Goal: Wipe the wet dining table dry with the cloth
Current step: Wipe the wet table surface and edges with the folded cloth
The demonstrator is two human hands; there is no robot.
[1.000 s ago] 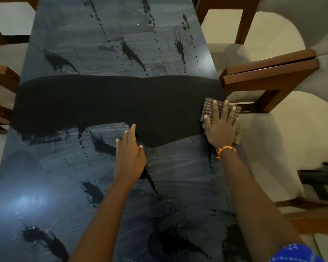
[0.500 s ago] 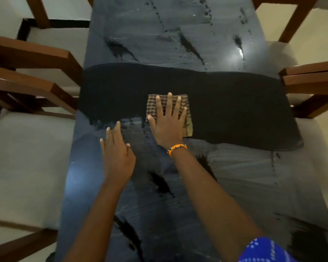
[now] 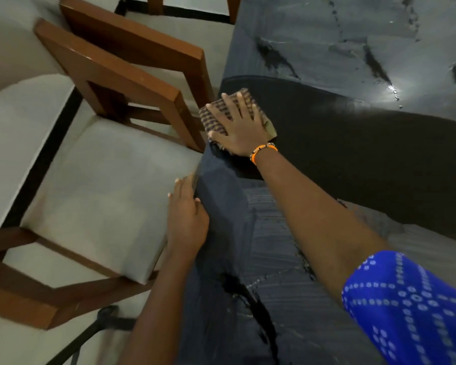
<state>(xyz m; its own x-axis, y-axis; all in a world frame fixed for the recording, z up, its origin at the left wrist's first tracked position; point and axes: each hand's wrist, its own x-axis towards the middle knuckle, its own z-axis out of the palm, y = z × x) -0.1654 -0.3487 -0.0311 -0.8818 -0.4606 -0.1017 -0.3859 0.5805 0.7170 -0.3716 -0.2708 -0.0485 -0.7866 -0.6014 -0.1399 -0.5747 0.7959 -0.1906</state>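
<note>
Right hand [image 3: 241, 127], orange beaded bracelet [image 3: 264, 150] at wrist: fingers straight and spread, palm pressed flat on folded brown checked cloth [image 3: 216, 113]. Cloth lies under this hand at the left edge of the dark glossy dining table [image 3: 353, 159], partly overhanging toward the chair.
Left hand [image 3: 186, 214]: fingers straight, together, resting against the table's left edge, nearer the person than the right hand; holds nothing.
Table surface: matte dark band beyond and right of the right hand; streaked, wet-looking sheen around it.
Brown wooden chair with pale cushioned seat [image 3: 103, 185]: left of both hands.
Blue dotted sleeve [image 3: 411, 306]: right upper arm.
</note>
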